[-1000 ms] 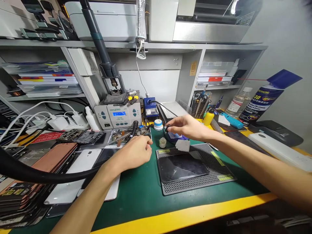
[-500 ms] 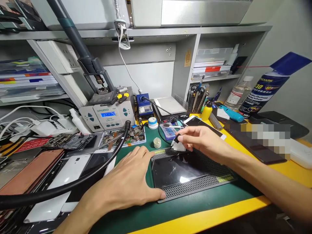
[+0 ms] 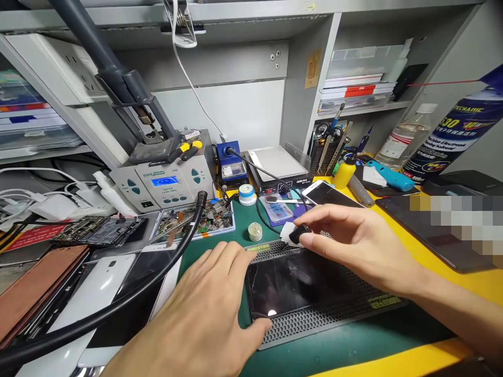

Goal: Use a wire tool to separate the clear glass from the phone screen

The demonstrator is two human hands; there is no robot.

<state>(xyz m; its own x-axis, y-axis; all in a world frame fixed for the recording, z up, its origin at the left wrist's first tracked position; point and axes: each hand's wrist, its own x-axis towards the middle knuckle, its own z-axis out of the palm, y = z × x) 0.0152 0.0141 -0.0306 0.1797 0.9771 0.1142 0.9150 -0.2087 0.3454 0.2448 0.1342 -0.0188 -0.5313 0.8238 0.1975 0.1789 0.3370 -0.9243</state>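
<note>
A black phone (image 3: 298, 283) with a glossy, scratched screen lies flat on a grey honeycomb-patterned mat (image 3: 314, 322). My left hand (image 3: 208, 309) rests at its left end, fingers spread, the thumb on the mat's near corner and the fingertips by its far corner. Above the far edge of the phone, my right hand (image 3: 353, 241) pinches a small black piece (image 3: 299, 234) between thumb and fingers; what kind of thing it is I cannot tell. A white scrap (image 3: 286, 230) shows just behind that piece. Part of the phone's right end is hidden under my right hand.
A black hose (image 3: 157, 272) crosses the left side over several phones. Behind stand a small round jar (image 3: 255, 231), a parts tray (image 3: 212, 222) and a hot-air station (image 3: 165, 183). A white phone (image 3: 332, 193), yellow bottle (image 3: 345, 173) and spray can (image 3: 451, 136) are at right.
The view has moved closer and tilted down. My right hand has turned the black piece, so its pale tip no longer shows. My left hand keeps its place at the mat's left end.
</note>
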